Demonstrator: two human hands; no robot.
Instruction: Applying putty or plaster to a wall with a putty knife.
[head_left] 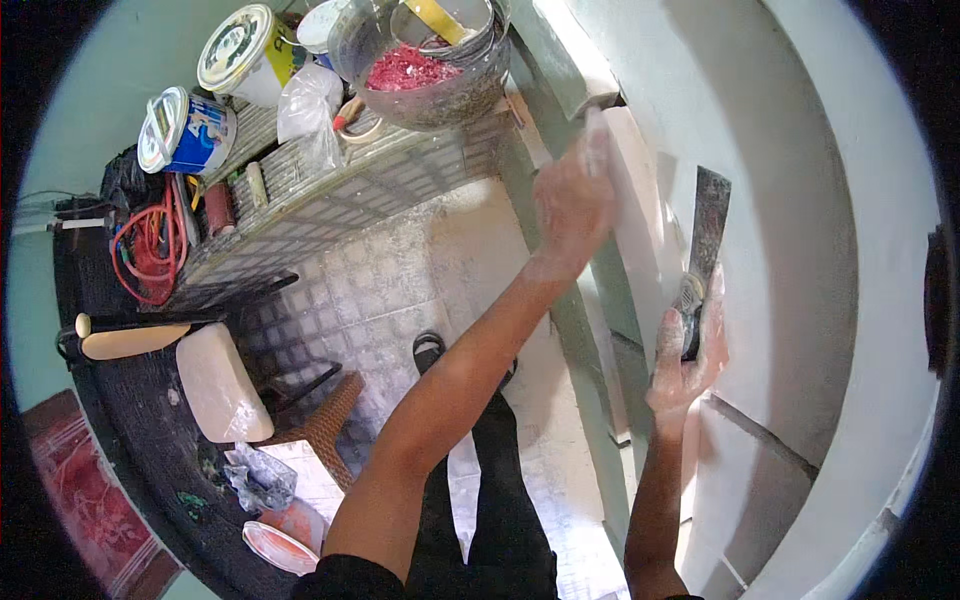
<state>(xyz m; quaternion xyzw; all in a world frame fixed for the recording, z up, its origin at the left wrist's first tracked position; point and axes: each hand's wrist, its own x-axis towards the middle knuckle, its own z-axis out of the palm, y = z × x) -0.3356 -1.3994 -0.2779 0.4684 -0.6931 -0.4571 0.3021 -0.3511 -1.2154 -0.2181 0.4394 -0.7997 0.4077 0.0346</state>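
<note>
My right hand (688, 350) is closed round the dark handle of a putty knife (709, 215). Its broad grey blade points away from me, close beside the pale wall (790, 230). My left hand (575, 200) reaches forward to a light-coloured ledge (635, 170) along that wall. One finger seems stretched toward the ledge's far end, but motion smears the left hand's fingers. Whitish dust or filler coats both hands.
At the far left, a plank bench (270, 195) bears lidded paint buckets (187, 130) and a clear tub (430, 100) with pinkish-red material. A red cable (150, 255), a chair with a pale seat (222, 382) and an orange-and-white container (285, 540) are also on the left.
</note>
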